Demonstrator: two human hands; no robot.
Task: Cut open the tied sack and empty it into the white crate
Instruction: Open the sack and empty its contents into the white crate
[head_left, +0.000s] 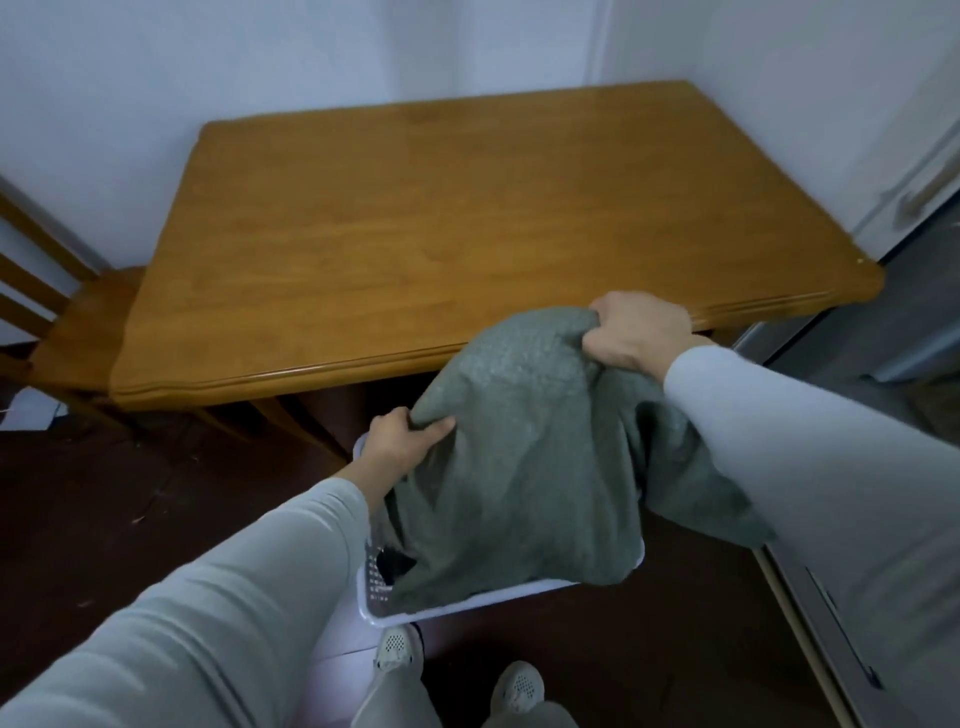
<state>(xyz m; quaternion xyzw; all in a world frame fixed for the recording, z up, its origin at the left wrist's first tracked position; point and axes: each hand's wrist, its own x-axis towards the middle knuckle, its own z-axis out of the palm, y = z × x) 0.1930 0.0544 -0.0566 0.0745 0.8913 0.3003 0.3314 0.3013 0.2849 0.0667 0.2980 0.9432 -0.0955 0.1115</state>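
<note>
A grey-green cloth sack (530, 467) hangs upside down over the white perforated crate (467, 605) on the floor, covering most of it. My left hand (402, 441) grips a corner of the sack's upper end at its left side. My right hand (636, 330) is clenched on the opposite upper corner, held higher, in front of the table's edge. The sack's lower end rests inside the crate. Something dark (392, 564) shows in the crate by the sack's lower left edge. No cutting tool is in view.
A wooden table (441, 234) stands just beyond the crate against a white wall. A wooden chair (67, 317) sits at its left end. White cabinet fronts (924, 171) run along the right. My feet (457, 665) stand on the dark floor just behind the crate.
</note>
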